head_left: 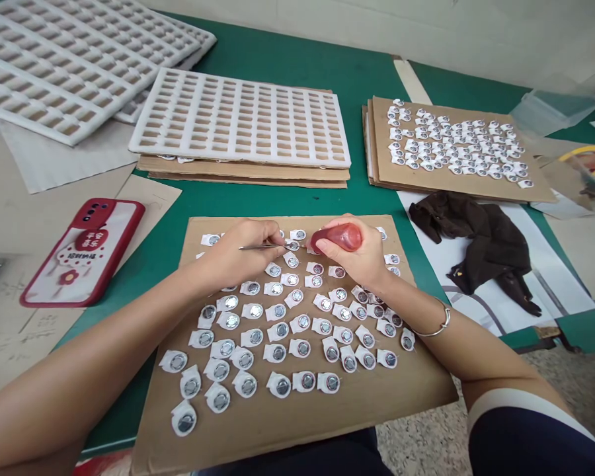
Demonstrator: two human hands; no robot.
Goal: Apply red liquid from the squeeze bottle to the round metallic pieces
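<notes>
Head view, clock positions taken from the centre of the cardboard sheet: the green table [268, 201] supports the cardboard sheet [297, 423]. A white grid tray [242, 156] lies between 11 and 12 o'clock, a dark brown cloth [493, 238] at 2 o'clock, and a red-edged phone [85, 258] at 10 o'clock. The right hand [359, 261], at 1 o'clock, grips a red bottle [346, 236]. The left hand [244, 256], at 11 o'clock, pinches a slim metal tool [255, 247] pointing toward 3 o'clock; tip contact cannot be determined. White tabs with metal discs [277, 352] lie in loose rows across the sheet.
</notes>
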